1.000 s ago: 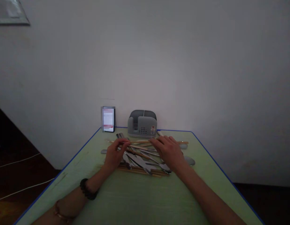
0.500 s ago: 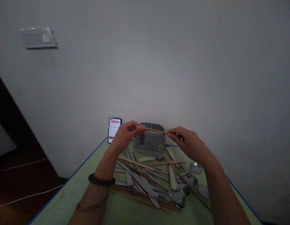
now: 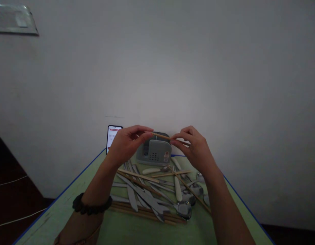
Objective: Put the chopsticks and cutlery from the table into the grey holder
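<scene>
A wooden chopstick (image 3: 161, 136) is held level in the air between my two hands. My left hand (image 3: 130, 139) pinches one end between thumb and fingers. My right hand (image 3: 189, 141) grips it farther along, with the other end poking out past the fingers. Just behind and below the chopstick stands a grey utensil holder (image 3: 159, 151) with a divider and small holes in its front. Below my hands lies a jumbled pile of table knives (image 3: 147, 197), spoons (image 3: 184, 209), forks with cream handles (image 3: 177, 189) and more chopsticks (image 3: 144, 212).
A phone (image 3: 112, 137) showing a timer leans on the wall at the table's back left corner. The green table (image 3: 70, 211) has a blue edge. A pale wall (image 3: 157, 68) rises right behind it, with a switch plate (image 3: 14, 20) at upper left.
My right hand has slid along the chopstick toward my left hand, so its end now sticks out beyond my fingers. The view has shifted, moving the scene left.
</scene>
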The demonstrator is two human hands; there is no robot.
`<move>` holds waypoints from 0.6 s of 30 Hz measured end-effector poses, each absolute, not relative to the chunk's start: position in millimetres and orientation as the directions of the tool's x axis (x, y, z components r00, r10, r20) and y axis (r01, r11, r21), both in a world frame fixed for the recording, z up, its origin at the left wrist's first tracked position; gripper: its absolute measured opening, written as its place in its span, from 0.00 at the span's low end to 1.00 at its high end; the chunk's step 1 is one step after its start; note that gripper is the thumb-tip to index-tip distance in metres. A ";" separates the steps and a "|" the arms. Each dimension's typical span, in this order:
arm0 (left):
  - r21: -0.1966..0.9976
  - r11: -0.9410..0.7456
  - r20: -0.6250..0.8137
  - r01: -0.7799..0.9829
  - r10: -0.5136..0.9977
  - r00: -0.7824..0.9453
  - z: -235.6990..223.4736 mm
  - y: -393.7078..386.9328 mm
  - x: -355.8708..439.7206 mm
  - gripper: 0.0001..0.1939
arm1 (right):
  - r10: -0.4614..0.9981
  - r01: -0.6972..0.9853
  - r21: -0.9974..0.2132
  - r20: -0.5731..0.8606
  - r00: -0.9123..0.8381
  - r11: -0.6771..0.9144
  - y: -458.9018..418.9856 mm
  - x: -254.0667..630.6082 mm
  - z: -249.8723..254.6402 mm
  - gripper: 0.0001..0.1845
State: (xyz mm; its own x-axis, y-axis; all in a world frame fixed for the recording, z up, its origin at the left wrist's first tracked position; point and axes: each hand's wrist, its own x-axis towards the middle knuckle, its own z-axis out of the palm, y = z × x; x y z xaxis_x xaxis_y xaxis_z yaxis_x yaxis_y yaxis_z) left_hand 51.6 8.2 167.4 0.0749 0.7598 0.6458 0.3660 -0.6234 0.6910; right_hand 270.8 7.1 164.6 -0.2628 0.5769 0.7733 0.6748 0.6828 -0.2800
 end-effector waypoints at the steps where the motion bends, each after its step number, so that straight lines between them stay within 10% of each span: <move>1: 0.692 -0.624 0.659 0.364 0.751 0.034 166.5 8.3 52.3 0.13 | 0.565 0.678 -0.274 0.786 -0.250 0.682 5.8 271.7 165.6 0.03; 11: 0.577 -0.709 0.722 0.405 0.674 0.152 170.6 -5.5 68.0 0.10 | 0.455 0.681 -0.237 0.876 -0.158 0.693 17.9 285.3 156.7 0.02; 18: 0.490 -0.580 0.744 0.651 0.667 0.034 142.3 30.0 55.9 0.15 | 0.422 0.567 -0.424 0.895 0.142 0.706 30.6 281.3 141.5 0.07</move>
